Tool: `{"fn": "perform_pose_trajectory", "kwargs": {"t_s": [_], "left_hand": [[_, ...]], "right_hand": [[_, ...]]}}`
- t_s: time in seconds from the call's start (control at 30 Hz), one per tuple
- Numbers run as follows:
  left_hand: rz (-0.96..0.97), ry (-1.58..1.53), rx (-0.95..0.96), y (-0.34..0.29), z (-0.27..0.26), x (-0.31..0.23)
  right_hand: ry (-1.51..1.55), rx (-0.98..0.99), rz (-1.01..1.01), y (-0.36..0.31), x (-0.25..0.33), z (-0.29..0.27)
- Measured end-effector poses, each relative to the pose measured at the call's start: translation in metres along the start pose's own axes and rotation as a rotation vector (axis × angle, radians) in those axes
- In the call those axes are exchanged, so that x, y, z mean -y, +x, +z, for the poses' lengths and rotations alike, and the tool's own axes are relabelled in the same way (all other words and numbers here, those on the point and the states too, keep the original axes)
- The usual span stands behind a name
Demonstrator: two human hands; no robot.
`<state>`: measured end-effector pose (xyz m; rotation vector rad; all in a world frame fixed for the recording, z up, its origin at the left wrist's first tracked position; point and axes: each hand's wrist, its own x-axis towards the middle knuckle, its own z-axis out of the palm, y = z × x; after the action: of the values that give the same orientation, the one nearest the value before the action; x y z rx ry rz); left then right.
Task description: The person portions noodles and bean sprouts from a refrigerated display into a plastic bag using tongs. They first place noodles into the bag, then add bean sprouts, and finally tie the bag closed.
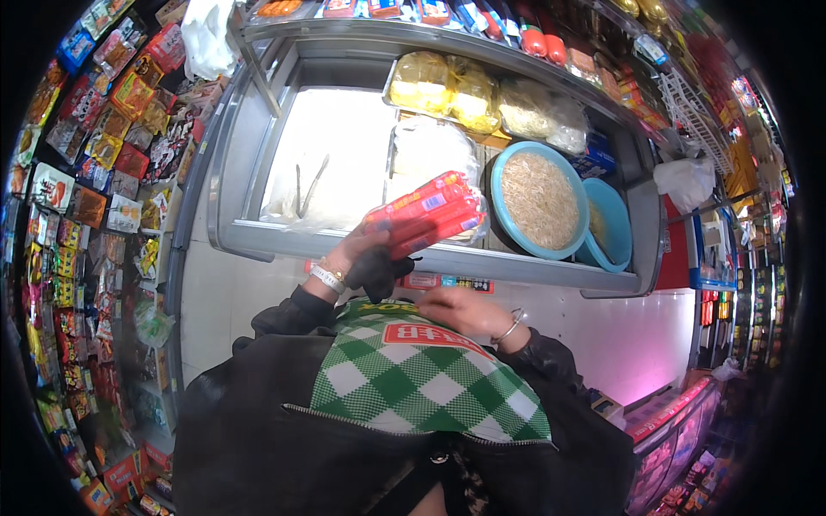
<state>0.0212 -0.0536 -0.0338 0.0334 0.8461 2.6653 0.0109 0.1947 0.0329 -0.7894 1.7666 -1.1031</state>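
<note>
My left hand (348,249), wearing a white watch and a bracelet, grips a bundle of red-wrapped sausages (430,213) and holds it tilted over the front edge of the display case (344,239). A dark crumpled thing (376,273), perhaps a glove, is at the same hand, under the bundle. Lower and to the right, my right hand (465,310) is in front of the green checked apron (430,378). Its fingers are loosely stretched out and slightly blurred, with nothing seen in them. A silver bangle circles that wrist.
In the case stand a blue basin of pale shreds (539,199), a second blue basin (607,225), yellow bagged food (443,86) and a white tray (331,142) with tongs (311,185). Packaged snacks (112,129) fill the left shelves. A shelf (361,27) overhangs the case.
</note>
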Motion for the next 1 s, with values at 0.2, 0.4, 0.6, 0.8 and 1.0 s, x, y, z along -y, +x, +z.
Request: {"fn": "perform_pose_trajectory", "kwargs": {"t_s": [0.2, 0.4, 0.6, 0.8, 1.0], "left_hand": [[0.038, -0.016, -0.106, -0.015, -0.01, -0.017], [0.102, 0.075, -0.312, -0.035, -0.021, -0.023], [0.132, 0.128, -0.36, -0.05, -0.027, -0.03], [0.225, 0.128, -0.304, -0.054, -0.02, -0.026], [0.235, 0.209, -0.359, -0.061, -0.03, -0.021]], "right_hand": [[-0.043, 0.325, 0.03, 0.033, -0.01, 0.017], [-0.29, 0.52, -0.309, 0.076, -0.053, 0.046], [-0.168, 0.606, -0.044, 0.097, -0.082, 0.063], [-0.601, 0.701, -0.063, 0.125, -0.12, 0.082], [-0.711, 0.757, -0.042, 0.146, -0.149, 0.096]]}}
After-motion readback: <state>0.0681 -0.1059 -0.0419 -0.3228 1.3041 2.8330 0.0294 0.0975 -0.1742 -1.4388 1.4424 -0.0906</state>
